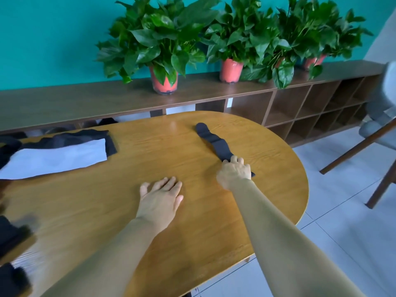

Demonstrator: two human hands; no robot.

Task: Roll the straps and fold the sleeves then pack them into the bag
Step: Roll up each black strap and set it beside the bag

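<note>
Since the black strap (pixel 211 139) lies lengthwise away from the right hand (pixel 234 171), its long axis running from that hand up and slightly left toward the desk's far edge, rolling would most likely start at the near end and travel outward. That near end sits under the right hand's fingers (pixel 235 160), which curl down over it and hold it against the desk (pixel 150 151); a short tip pokes out to the hand's right. The right arm is stretched well forward. The left hand (pixel 160 194) rests flat nearer the body, fingers straight, holding nothing, well apart from the strap. Black and white cloth (pixel 60 155) lies far left.
</note>
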